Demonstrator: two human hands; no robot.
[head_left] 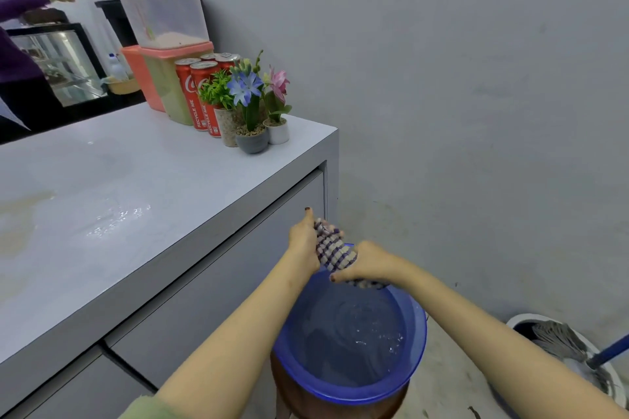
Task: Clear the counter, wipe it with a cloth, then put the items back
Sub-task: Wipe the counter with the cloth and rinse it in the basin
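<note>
A purple-and-white checked cloth [333, 248] is twisted into a roll above a blue basin [413, 364] of water. My left hand [303, 241] grips its upper end and my right hand [367, 264] grips its lower end. The white counter [143, 187] stretches to the left, its surface wet and streaked. At its far corner stand red cola cans [194, 92], three small potted flowers [252, 112] and stacked orange-lidded containers [160, 10].
The basin sits on a brown stool [340, 408] by the counter's drawers [211, 289]. A mop in a white bucket [565, 347] stands at the lower right. Another person's arm [37, 3] reaches out at the far left, near a glass display case [61, 65].
</note>
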